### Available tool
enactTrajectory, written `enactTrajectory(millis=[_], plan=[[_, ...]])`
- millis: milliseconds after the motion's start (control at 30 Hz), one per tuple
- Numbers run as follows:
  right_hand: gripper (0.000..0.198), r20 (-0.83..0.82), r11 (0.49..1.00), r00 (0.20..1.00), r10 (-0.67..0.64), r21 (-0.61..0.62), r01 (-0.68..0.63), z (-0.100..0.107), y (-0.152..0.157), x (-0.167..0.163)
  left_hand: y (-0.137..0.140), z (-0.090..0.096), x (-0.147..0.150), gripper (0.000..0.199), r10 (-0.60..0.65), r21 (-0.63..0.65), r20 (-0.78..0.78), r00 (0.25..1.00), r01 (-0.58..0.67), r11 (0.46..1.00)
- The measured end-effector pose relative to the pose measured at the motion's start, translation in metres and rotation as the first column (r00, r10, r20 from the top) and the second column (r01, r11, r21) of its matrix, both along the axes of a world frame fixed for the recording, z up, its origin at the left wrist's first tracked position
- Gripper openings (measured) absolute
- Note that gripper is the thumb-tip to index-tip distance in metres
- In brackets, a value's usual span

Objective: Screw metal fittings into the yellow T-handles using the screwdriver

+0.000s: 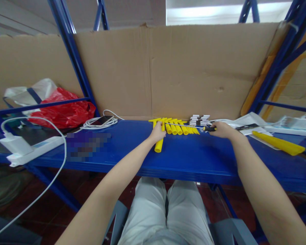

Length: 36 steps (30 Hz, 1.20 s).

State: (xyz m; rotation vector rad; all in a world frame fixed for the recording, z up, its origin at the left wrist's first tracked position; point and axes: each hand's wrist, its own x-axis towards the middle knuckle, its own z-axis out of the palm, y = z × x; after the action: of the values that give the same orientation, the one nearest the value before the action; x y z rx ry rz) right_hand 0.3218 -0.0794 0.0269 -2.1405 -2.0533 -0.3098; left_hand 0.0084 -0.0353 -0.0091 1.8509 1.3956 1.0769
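My left hand [157, 132] is closed around a yellow T-shaped handle [158, 145], whose round lower end points toward me. In my right hand [220, 130] is a screwdriver [209, 129] with a black and yellow grip. Its long metal shaft runs leftward to the top of the handle by my left fingers; the exact contact of the tip is too small to tell. Between the hands, several more yellow T-shaped handles [179, 130] lie in a row. Behind them sits a stack of small white and black pieces [199, 119].
Farther right, a long yellow piece [280, 143] lies beside papers [253, 122] and a white power strip [290, 127]. At left are a coiled white cable [91, 124], a red plastic bag [66, 109] and a power strip with charger [40, 149]. Cardboard [193, 68] backs the blue table [193, 160].
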Motion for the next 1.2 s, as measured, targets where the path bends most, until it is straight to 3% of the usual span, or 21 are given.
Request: enactTrajectory(millis=[300,567,700,933,1067,1200], plan=[[0.024,0.016,0.998,1.000,-0.022,0.051,0.021,-0.001,-0.001,0.000,0.001,-0.001,0.000,0.048,0.003,0.016,-0.012,1.000,-0.003,1.000],[0.013,-0.088,0.995,0.995,0.049,-0.081,-0.056,0.002,-0.003,0.000,0.001,0.000,0.000,0.048,0.007,0.016,-0.005,1.000,-0.007,1.000],[0.015,-0.077,0.997,0.994,0.073,-0.003,-0.074,-0.002,0.002,0.007,-0.002,0.001,0.001,0.048,0.004,0.021,-0.001,1.000,-0.004,1.000],[0.021,0.001,0.995,1.000,-0.022,0.098,0.022,-0.006,0.005,0.006,-0.005,0.003,0.001,0.046,0.011,0.015,-0.009,1.000,-0.011,1.000],[0.020,-0.022,0.997,0.999,-0.035,0.065,0.036,-0.003,0.001,0.002,-0.004,0.002,0.001,0.046,0.011,0.014,-0.014,1.000,-0.011,1.000],[0.009,-0.069,0.998,0.997,0.018,-0.057,-0.022,0.002,-0.004,-0.001,-0.004,0.003,0.001,0.047,0.003,0.009,-0.001,1.000,-0.003,1.000]])
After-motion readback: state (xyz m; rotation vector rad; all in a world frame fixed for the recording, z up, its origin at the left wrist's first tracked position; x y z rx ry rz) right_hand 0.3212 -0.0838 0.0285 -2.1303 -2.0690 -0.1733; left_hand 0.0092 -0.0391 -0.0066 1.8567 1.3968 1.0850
